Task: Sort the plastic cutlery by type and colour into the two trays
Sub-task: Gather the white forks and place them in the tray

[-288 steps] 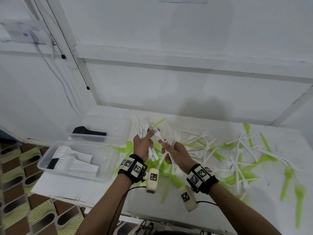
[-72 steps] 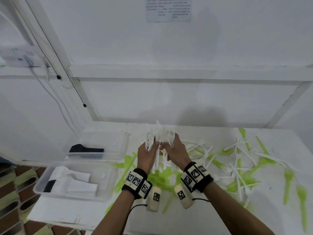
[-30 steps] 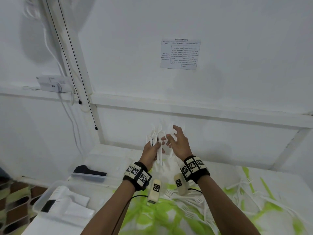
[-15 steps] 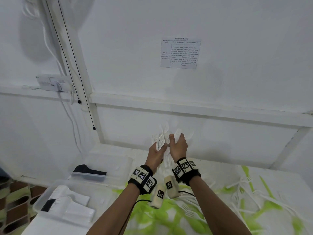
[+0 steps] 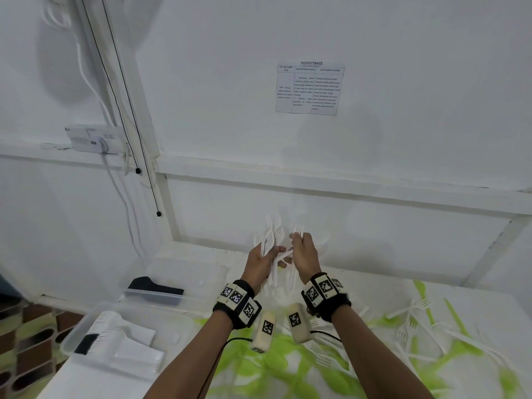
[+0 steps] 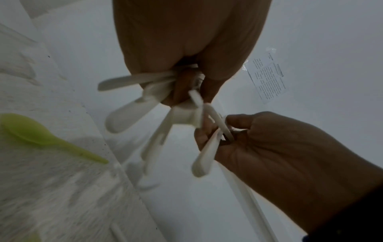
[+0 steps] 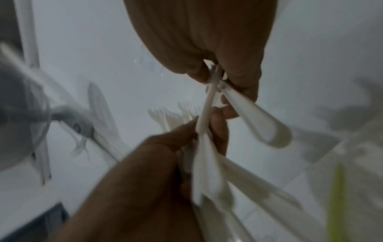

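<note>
Holding a bunch of white plastic forks (image 5: 270, 240) upright at the centre of the head view, the left hand (image 5: 260, 264) has its fingers curled round the handles, the tines fanning upward against the white wall. Just to its right, the right hand (image 5: 305, 256) pinches a few more white forks (image 5: 298, 230) between thumb and fingertips; one white handle (image 5: 283, 256) runs across the gap between the two hands. In the left wrist view the handles (image 6: 157, 140) splay downward out of the left hand's closed fingers, while the right hand (image 6: 269, 147) nips two crossing handles at centre right. The right wrist view is blurred, yet shows the same pinch at upper centre and the tines of the left hand's bunch (image 7: 174, 116) mid-frame.

Below the hands, at lower centre and lower right of the head view, loose white forks (image 5: 408, 326) and green cutlery (image 5: 426, 300) lie scattered on the table (image 5: 359, 283). At lower left stand two clear trays: the nearer tray (image 5: 83, 326) holds white cutlery stacks (image 5: 123, 341) and a black piece, the farther tray (image 5: 184, 272) black cutlery (image 5: 152, 286). A printed sheet (image 5: 309, 89) is fixed to the wall at upper centre.
</note>
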